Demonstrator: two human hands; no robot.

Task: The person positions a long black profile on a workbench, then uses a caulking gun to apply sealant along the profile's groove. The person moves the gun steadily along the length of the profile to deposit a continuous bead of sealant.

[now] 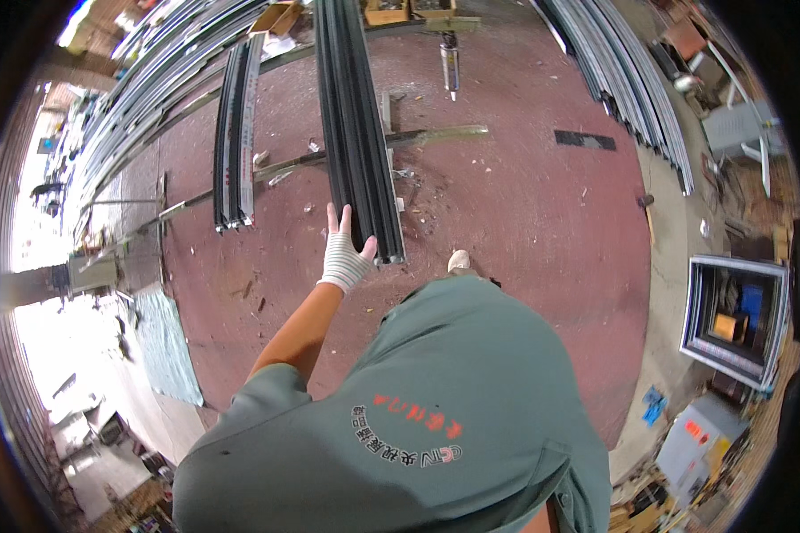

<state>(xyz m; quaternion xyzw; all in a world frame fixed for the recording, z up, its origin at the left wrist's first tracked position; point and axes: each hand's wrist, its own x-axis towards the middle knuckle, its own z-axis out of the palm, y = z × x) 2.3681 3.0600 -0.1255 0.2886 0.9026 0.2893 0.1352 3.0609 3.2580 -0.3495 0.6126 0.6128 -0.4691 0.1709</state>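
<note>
My left hand (345, 258), in a white-and-grey striped glove with bare fingertips, is at the near end of a bundle of long dark metal profiles (357, 133). Its fingers are stretched out and spread along the bundle's left side, and the thumb lies by the near end. Whether the fingertips press on the metal is hard to tell. The profiles run away from me and rest across a metal support bar (436, 134). Of my right arm only a sliver shows at the lower edge; that hand is out of the picture.
A shorter profile bundle (236, 133) lies to the left on the same support. More long profiles (636, 89) are stacked at far right. A sealant tube (451, 67) hangs at the far support. A window-like frame (736, 320) stands at right, above a grey box (698, 444).
</note>
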